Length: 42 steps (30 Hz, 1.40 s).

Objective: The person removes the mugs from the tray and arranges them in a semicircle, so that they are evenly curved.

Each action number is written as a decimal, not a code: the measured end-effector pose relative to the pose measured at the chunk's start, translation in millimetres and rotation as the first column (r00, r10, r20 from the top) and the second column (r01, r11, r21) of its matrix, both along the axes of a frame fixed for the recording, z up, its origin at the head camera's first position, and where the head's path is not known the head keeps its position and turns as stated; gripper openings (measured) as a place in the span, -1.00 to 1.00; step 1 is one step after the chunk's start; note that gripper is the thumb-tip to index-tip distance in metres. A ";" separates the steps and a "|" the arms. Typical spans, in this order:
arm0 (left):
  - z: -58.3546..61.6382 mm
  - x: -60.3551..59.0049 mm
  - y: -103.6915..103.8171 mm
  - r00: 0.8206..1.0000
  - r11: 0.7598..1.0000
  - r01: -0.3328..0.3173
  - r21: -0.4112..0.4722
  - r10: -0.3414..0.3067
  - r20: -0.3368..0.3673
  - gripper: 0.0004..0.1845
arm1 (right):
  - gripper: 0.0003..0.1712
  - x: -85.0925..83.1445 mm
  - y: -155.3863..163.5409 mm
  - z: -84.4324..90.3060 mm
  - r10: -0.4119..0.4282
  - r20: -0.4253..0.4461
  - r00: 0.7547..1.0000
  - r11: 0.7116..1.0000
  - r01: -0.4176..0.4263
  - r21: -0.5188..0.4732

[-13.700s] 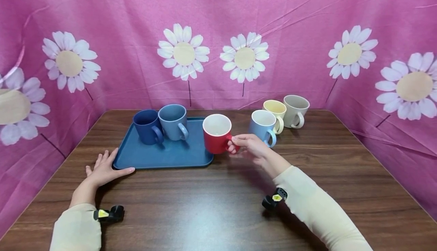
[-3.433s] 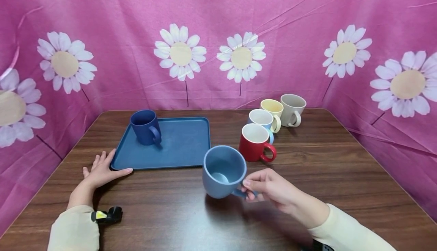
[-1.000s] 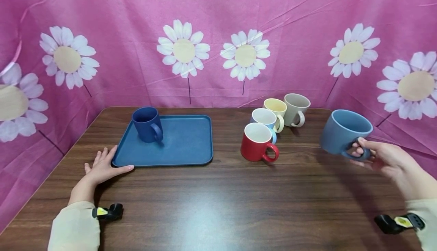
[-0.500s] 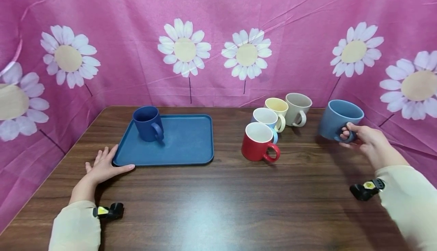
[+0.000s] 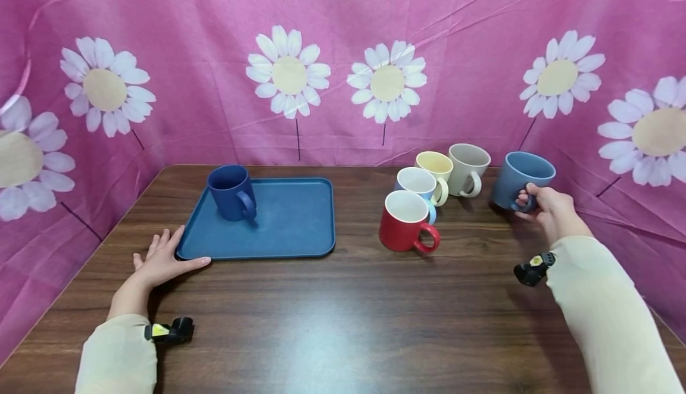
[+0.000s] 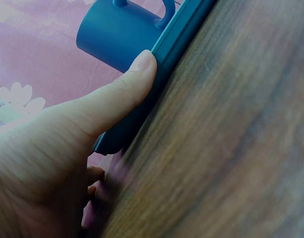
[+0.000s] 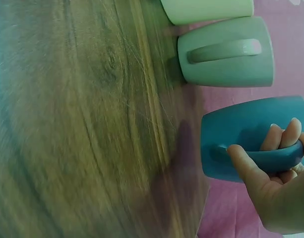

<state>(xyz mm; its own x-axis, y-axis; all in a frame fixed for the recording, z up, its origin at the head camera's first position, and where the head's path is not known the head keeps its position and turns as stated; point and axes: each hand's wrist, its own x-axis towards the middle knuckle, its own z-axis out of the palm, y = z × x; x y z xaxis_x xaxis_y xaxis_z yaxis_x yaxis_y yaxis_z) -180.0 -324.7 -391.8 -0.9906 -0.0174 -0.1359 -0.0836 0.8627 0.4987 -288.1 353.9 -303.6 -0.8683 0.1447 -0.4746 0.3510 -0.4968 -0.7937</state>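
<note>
My right hand [image 5: 548, 208] grips a grey-blue mug [image 5: 515, 181] by its handle at the table's back right. In the right wrist view, that mug [image 7: 241, 121] is upright beside a grey mug [image 7: 226, 74], with a gap between them. I cannot tell whether its base touches the table. My left hand [image 5: 161, 263] lies spread around the front left corner of a blue tray [image 5: 289, 221]. Its thumb [image 6: 117, 99] rests against the tray rim in the left wrist view. A dark blue mug [image 5: 229, 194] stands on the tray's left part.
A red mug [image 5: 396, 227], a light blue mug [image 5: 415, 184], a yellow mug [image 5: 435, 165] and the grey mug stand in a slanting row on the wooden table [image 5: 332, 316]. Their handles point right. A pink flowered cloth [image 5: 332, 1] hangs behind the table.
Earlier the red mug was set down before the light blue one, and the grey-blue mug left the tray. Over the last second my right hand carried it left and lower, nearer the grey mug.
</note>
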 end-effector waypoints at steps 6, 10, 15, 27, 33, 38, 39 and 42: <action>1.0 -1.8 1.2 1.000 1.000 0.001 0.010 -0.001 0.009 0.11 | -0.57 -7.9 -6.3 -3.3 -0.063 0.009 0.998 0.995 0.062 0.082; 0.7 -1.6 0.4 1.000 1.000 0.000 -0.001 0.000 0.005 0.11 | -0.57 -12.9 -9.9 -7.2 -0.068 0.001 0.998 0.994 0.068 0.084; 1.5 -0.8 1.0 1.000 1.000 0.000 0.005 0.000 0.004 0.11 | -0.62 -16.8 -13.0 -11.7 -0.102 -0.004 0.995 0.989 0.102 0.105; 0.5 -0.7 1.5 1.000 1.000 0.006 0.001 -0.006 0.005 0.11 | -0.67 -18.8 -15.1 -15.5 -0.176 0.001 0.984 0.975 0.174 0.140; 0.3 -0.2 0.7 1.000 1.000 0.007 -0.005 -0.007 0.003 0.11 | -0.66 -19.5 -14.9 -17.4 -0.176 -0.011 0.984 0.974 0.176 0.144; 1.5 -0.4 1.5 1.000 1.000 0.006 0.000 -0.006 0.003 0.11 | -0.63 -19.7 -15.9 -18.4 -0.168 -0.004 0.986 0.977 0.167 0.133; 1.7 -0.5 1.6 1.000 1.000 0.006 0.000 -0.006 0.003 0.11 | -0.62 -20.0 -16.0 -18.8 -0.166 0.002 0.986 0.977 0.164 0.136; 1.8 -0.7 1.8 1.000 1.000 0.008 -0.002 -0.008 0.003 0.11 | -0.61 -21.2 -16.1 -20.2 -0.166 0.017 0.986 0.975 0.162 0.150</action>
<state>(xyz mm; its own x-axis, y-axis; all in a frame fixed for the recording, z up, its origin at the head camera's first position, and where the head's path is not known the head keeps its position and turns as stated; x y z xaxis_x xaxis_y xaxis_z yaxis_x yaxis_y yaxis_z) -180.7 -322.8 -390.0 -0.9902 -0.0099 -0.1391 -0.0784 0.8643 0.4969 -309.3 337.7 -323.8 -0.8131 0.3541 -0.4621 0.2987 -0.4276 -0.8532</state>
